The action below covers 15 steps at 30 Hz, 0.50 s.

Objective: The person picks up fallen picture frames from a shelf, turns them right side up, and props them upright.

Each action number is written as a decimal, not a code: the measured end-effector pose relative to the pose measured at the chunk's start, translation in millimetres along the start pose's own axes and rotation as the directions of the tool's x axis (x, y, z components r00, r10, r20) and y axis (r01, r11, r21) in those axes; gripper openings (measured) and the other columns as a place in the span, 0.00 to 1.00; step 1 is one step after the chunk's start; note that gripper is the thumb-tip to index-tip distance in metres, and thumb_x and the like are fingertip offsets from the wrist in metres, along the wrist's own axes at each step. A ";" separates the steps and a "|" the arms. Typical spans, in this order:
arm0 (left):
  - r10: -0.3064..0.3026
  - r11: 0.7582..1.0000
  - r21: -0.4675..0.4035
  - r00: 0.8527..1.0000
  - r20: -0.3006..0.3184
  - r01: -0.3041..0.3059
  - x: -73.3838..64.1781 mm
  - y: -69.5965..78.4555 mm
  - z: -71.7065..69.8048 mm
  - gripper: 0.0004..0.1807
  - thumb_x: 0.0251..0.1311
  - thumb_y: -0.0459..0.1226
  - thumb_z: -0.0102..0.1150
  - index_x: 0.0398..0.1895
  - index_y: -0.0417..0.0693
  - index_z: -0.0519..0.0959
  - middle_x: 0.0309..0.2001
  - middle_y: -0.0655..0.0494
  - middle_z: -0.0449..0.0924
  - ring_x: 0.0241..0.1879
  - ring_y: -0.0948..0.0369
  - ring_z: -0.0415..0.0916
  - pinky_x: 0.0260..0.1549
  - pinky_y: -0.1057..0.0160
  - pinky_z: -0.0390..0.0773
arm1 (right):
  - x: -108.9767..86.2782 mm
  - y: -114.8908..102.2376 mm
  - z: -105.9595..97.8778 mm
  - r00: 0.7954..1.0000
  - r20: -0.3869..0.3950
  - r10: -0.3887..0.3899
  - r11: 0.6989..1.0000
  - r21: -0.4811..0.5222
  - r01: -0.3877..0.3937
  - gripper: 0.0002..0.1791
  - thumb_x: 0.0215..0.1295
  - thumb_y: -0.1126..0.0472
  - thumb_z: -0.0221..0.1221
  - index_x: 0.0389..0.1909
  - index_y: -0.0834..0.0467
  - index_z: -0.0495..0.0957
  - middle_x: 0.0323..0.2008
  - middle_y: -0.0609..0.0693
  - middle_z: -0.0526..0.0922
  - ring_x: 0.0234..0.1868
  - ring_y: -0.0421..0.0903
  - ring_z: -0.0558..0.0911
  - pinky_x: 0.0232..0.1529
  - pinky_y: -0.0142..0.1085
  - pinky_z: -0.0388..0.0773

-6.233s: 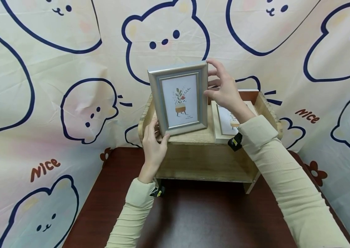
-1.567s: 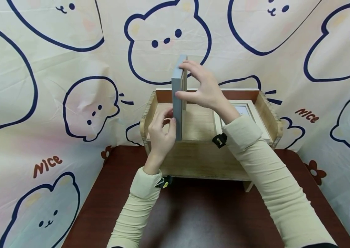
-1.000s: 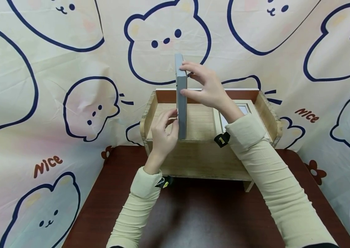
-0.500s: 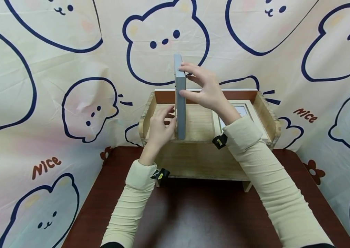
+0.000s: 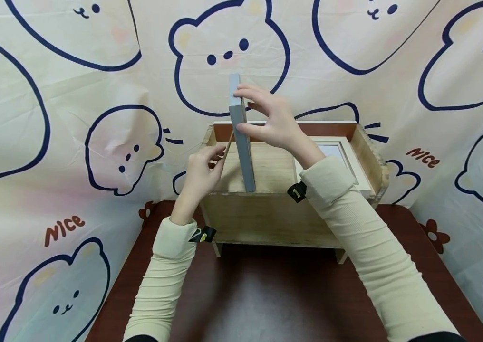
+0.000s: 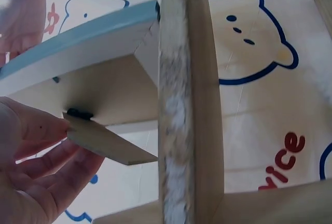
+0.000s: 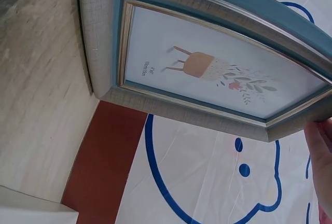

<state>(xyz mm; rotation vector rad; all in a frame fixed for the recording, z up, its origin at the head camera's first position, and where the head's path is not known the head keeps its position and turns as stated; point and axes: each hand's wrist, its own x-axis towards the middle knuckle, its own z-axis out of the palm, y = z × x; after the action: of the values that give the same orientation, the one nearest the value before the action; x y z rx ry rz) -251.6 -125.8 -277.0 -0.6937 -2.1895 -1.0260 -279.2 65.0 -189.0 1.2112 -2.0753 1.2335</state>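
A silver-and-blue picture frame (image 5: 243, 152) stands edge-on on the wooden shelf, its top leaning left. My right hand (image 5: 273, 118) grips its upper near corner, thumb on the side edge and fingers over the top. In the right wrist view, its front shows a potted-plant print (image 7: 207, 71). Behind the frame, my left hand (image 5: 203, 171) pinches the easel stand (image 6: 109, 141), a thin flap swung out from the backing at a dark hinge (image 6: 79, 114). The bottom of the frame is at the shelf's front edge.
The wooden shelf unit (image 5: 275, 218) stands on a dark red table (image 5: 275, 294) and has raised sides. On its right half lies a pale picture frame (image 5: 357, 164). Cartoon-printed cloth (image 5: 130, 90) hangs behind and at both sides.
Earlier the frame faced me; it has since turned edge-on. Over the last half second its top tipped left, and my left hand moved left, swinging the stand out from the back.
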 end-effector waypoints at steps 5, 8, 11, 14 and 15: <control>0.003 1.000 0.021 1.000 -0.014 -0.003 -0.8 -5.0 -8.6 0.11 0.53 0.21 0.54 0.40 0.30 0.79 0.35 0.39 0.80 0.32 0.50 0.79 0.30 0.58 0.81 | 5.6 -3.1 2.7 0.998 0.057 -0.005 0.999 -0.051 0.008 0.28 0.51 0.65 0.64 0.56 0.65 0.71 0.61 0.57 0.67 0.61 0.43 0.66 0.58 0.32 0.66; 0.002 1.000 0.019 1.000 -0.020 -0.001 -1.7 -7.7 -12.5 0.12 0.52 0.20 0.53 0.41 0.30 0.80 0.35 0.39 0.80 0.32 0.50 0.79 0.31 0.57 0.80 | 10.1 -5.5 3.5 0.995 0.101 -0.019 0.993 -0.115 0.031 0.28 0.52 0.63 0.64 0.56 0.63 0.71 0.60 0.56 0.68 0.59 0.43 0.67 0.57 0.32 0.66; 0.008 1.000 0.016 1.000 -0.020 -0.008 -3.0 -9.3 -15.4 0.13 0.52 0.19 0.52 0.41 0.30 0.80 0.34 0.39 0.80 0.31 0.50 0.79 0.30 0.57 0.80 | 15.0 -8.1 4.9 0.989 0.146 -0.029 0.983 -0.176 0.055 0.28 0.53 0.60 0.64 0.57 0.62 0.71 0.60 0.56 0.68 0.59 0.43 0.67 0.55 0.31 0.67; 0.015 1.000 0.018 1.000 -0.024 -0.014 -4.8 -10.7 -16.3 0.14 0.51 0.19 0.52 0.41 0.29 0.80 0.34 0.39 0.80 0.31 0.50 0.79 0.30 0.57 0.80 | 19.2 -10.6 6.6 0.982 0.189 -0.028 0.972 -0.222 0.071 0.29 0.54 0.59 0.63 0.58 0.61 0.71 0.61 0.55 0.68 0.60 0.43 0.66 0.56 0.32 0.66; 0.017 1.000 0.019 1.000 -0.024 -0.016 -5.5 -11.1 -16.4 0.14 0.51 0.18 0.52 0.40 0.29 0.79 0.34 0.38 0.80 0.31 0.50 0.79 0.30 0.56 0.80 | 20.5 -11.3 7.2 0.979 0.202 -0.027 0.970 -0.230 0.074 0.29 0.54 0.58 0.62 0.58 0.61 0.71 0.61 0.55 0.68 0.61 0.44 0.65 0.57 0.33 0.65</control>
<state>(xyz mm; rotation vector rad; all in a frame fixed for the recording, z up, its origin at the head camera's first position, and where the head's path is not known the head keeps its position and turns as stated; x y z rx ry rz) -250.4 -146.3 -278.0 -0.6859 -2.1667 -0.9988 -279.8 46.9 -172.5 1.3087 -2.2415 0.8417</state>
